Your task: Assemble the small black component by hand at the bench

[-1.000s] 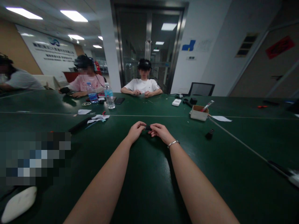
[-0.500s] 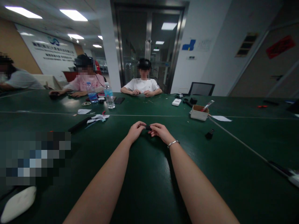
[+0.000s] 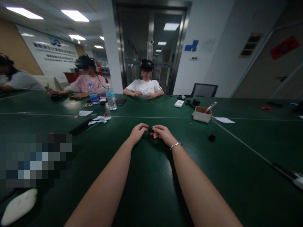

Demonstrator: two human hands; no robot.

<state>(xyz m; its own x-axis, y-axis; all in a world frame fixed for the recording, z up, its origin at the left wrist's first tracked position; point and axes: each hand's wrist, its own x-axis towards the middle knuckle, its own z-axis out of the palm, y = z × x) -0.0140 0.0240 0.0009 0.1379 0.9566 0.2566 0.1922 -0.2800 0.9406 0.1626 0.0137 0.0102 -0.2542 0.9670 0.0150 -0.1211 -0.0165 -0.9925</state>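
Observation:
Between my two hands, just above the dark green table [image 3: 151,176], is a small black stick with a grey end [image 3: 150,129], shaped like a USB stick. The fingers of my left hand [image 3: 138,132] pinch its grey left end. My right hand [image 3: 163,133] grips the black right end between thumb and fingers, with a silver bracelet [image 3: 176,145] at the wrist. Fingertips cover both ends of the stick, so its exact kind is hard to make out. A small black block [image 3: 212,136] lies on the table, to the right of my right hand.
An open small box [image 3: 202,115] with a pen-like item stands ahead right, near a white paper [image 3: 224,120]. Crumpled paper [image 3: 99,119], water bottles [image 3: 111,98] and a phone [image 3: 121,101] are ahead left. A white mouse [image 3: 20,205] lies near left. Several people sit across the table.
My hands and the black stick stay almost exactly in place. The person in pink at the far left has raised a hand slightly from the table.

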